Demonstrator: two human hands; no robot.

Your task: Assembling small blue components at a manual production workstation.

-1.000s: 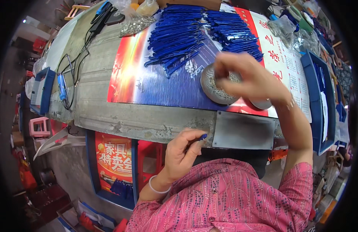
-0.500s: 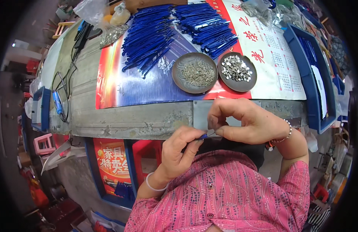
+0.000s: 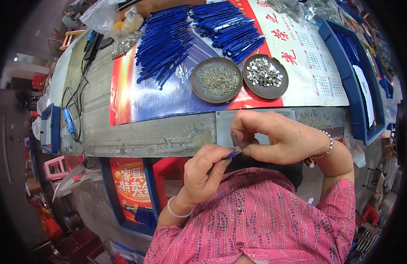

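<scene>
Metal pins [image 3: 221, 81] in left dish [image 3: 197, 83]

ok so my right hand [image 3: 278, 137] is off the dish [image 3: 198, 86] of pins [image 3: 220, 80] now and down here, fingertips [image 3: 236, 137] just beside the little blue piece [image 3: 231, 155]

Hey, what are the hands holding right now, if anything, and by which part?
The left hand pinches a small blue piece; one end sticks out, and the gripped part is hidden. Whether the right hand holds anything cannot be told.
</scene>
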